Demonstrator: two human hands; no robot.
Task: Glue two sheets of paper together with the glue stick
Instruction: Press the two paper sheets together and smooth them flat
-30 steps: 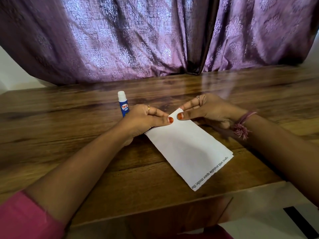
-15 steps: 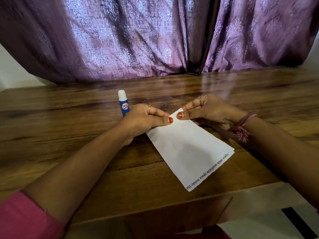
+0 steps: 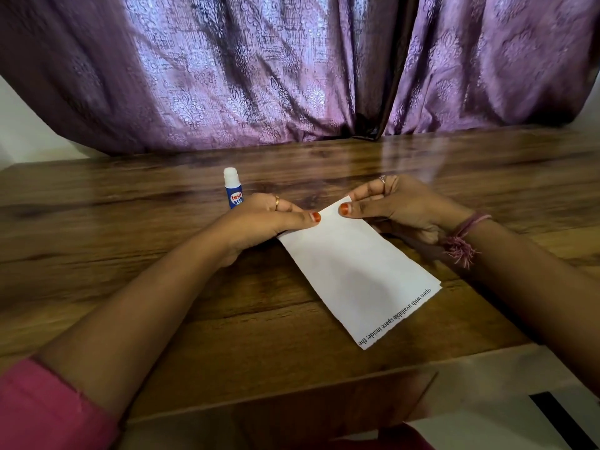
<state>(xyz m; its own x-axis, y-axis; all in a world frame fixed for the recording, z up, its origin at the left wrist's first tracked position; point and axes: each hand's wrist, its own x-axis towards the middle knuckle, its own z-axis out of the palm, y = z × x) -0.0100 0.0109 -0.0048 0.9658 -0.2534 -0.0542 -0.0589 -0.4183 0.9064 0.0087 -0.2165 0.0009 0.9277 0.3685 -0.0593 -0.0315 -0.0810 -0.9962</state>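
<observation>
White paper [image 3: 354, 271] lay on the wooden table [image 3: 162, 303], its far corner pinched by left hand [image 3: 259, 222] and right hand [image 3: 399, 206]; glue stick [image 3: 233, 190] stood upright at far left.

Glossy wooden table [image 3: 162, 280], matt white paper [image 3: 354, 274], shiny patterned cloth curtain [image 3: 259, 76]

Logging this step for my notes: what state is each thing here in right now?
glue stick: upright on the table, untouched.
paper: flat on the table, far corner pinched by both hands.
left hand: pinching the paper.
right hand: pinching the paper.
table: bears everything.
</observation>
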